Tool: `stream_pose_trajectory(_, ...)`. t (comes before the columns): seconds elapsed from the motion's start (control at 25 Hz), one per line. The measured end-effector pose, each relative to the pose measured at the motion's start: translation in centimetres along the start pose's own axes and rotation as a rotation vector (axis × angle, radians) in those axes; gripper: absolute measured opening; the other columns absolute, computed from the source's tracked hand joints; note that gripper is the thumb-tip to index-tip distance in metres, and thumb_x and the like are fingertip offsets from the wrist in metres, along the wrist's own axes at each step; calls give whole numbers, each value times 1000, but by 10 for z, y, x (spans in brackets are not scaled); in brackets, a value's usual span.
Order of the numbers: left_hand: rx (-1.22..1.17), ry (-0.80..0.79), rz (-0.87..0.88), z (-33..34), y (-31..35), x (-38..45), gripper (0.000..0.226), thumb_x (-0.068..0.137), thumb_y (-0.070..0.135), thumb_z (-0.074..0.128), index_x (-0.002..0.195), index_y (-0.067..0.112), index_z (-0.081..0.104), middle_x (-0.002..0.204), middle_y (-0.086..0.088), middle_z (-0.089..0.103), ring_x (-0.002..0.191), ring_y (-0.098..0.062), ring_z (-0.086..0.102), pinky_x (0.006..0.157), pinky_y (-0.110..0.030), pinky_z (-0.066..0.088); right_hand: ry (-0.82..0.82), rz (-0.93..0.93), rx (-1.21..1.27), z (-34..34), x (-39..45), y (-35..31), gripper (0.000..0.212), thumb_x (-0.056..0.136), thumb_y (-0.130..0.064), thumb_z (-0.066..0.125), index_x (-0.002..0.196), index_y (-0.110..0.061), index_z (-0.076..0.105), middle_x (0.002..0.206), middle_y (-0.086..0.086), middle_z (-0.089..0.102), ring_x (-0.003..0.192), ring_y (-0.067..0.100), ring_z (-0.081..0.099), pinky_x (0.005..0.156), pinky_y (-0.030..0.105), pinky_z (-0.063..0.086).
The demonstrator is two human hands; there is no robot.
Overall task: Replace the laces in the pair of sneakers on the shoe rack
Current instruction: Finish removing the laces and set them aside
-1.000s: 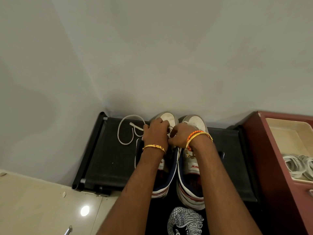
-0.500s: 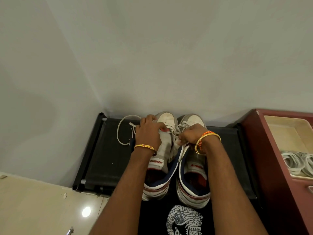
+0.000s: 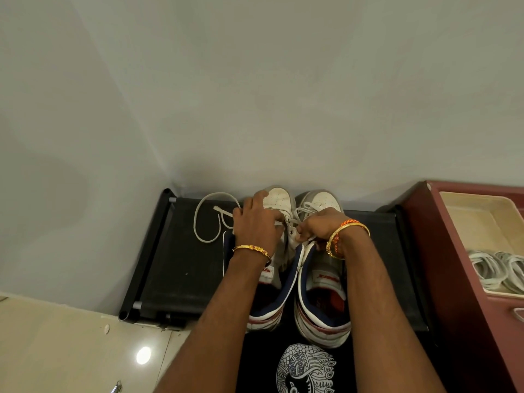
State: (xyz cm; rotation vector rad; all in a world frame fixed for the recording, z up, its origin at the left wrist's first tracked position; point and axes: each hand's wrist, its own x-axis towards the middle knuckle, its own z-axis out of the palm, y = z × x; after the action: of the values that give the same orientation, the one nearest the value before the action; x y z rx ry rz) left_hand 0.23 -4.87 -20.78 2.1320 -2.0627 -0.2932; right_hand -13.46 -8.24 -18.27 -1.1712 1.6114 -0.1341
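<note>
Lace being worked at the left sneaker on the shoe rack.

The pair is seen side by side on the black rack (image 3: 181, 268), toes to the wall. The left sneaker (image 3: 279, 204) is covered by the left hand (image 3: 255, 225), fingers bent over its throat as if to steady it; what is held under them cannot be told. A lace (image 3: 293, 221) at the eyelets is pinched by the curled right hand (image 3: 319, 226). The right sneaker (image 3: 323, 279) is seen laced near the toe. A loose lace (image 3: 208, 217) is lain on the rack beside the left sneaker, and coiled laces (image 3: 499, 269) are kept in a tray (image 3: 467, 211) to the right. Whether unlacing or threading is in hand cannot be settled; next, the lace end is judged to need guiding through an eyelet while the sneaker is kept from shifting.
</note>
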Motion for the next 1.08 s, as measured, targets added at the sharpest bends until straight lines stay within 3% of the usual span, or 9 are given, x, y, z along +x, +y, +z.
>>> stream_pose_trajectory(0.16, -14, -67, 23, 2, -3, 0, 31, 86, 39, 60, 117, 33, 62, 157, -2, 4, 139, -27, 18, 108, -43, 23, 25, -24, -25, 1, 1, 0, 24, 77, -4, 68, 99, 4, 69, 89, 11, 65, 62, 15, 52, 59, 28, 47)
stream_pose_trajectory(0.32, -107, -9, 4, 5, -7, 1, 22, 81, 38, 63, 97, 23, 66, 143, 0, 35, 127, -23, 34, 99, -37, 30, 101, -37, -62, 4, -1, 0, 13, 75, -5, 68, 87, 0, 70, 77, 6, 63, 64, 14, 54, 56, 24, 44)
stream_pose_trajectory(0.48, -474, 204, -80, 5, -14, 7, 10, 77, 17, 71, 76, 10, 65, 103, -5, 60, 94, -18, 54, 81, -32, 46, 206, -38, -22, 13, 2, 4, 19, 69, -8, 71, 86, 1, 68, 78, 11, 65, 64, 20, 58, 52, 23, 45)
stream_pose_trajectory(0.64, -873, 397, -437, -2, -17, 11, 7, 83, 7, 63, 78, 6, 59, 78, -5, 60, 75, -18, 56, 67, -21, 47, 233, -56, -15, 18, 4, 7, 24, 72, -17, 73, 90, -2, 67, 75, 9, 62, 61, 17, 54, 49, 21, 39)
stream_pose_trajectory(0.72, -1241, 394, -778, -7, -24, 20, 4, 85, 4, 54, 86, 4, 58, 89, -11, 65, 79, -22, 60, 72, -31, 51, 237, -92, -31, 19, 3, 7, 18, 75, -21, 73, 80, -6, 64, 68, 5, 58, 59, 14, 52, 49, 21, 38)
stream_pose_trajectory(0.8, -1508, 336, -875, -12, -29, 23, 17, 85, -3, 43, 89, 8, 55, 89, -13, 65, 79, -26, 63, 78, -39, 55, 282, -138, -123, 23, 1, 7, 20, 77, -27, 71, 71, -10, 61, 68, 4, 57, 68, 18, 55, 60, 24, 45)
stream_pose_trajectory(0.92, -907, 145, -439, -14, -24, 13, 28, 83, 1, 44, 75, 23, 60, 86, -3, 65, 86, -22, 60, 91, -43, 48, 343, -167, -206, 27, 5, 7, 25, 76, -34, 70, 74, -10, 63, 72, 6, 58, 81, 26, 58, 74, 33, 49)
stream_pose_trajectory(1.0, -392, 7, -187, -15, -10, 2, 22, 86, 18, 48, 89, 24, 69, 98, 4, 67, 99, -20, 56, 98, -38, 33, 304, -155, -192, 26, 4, 6, 30, 78, -32, 69, 62, -12, 56, 61, 4, 52, 66, 21, 53, 56, 24, 43)
stream_pose_trajectory(1.08, -139, -64, -74, -13, -1, -1, 25, 87, 28, 49, 103, 24, 68, 103, 2, 66, 107, -21, 50, 96, -40, 25, 247, -145, -202, 24, 3, 5, 32, 81, -28, 68, 59, -12, 51, 56, 1, 48, 55, 15, 45, 48, 21, 32)
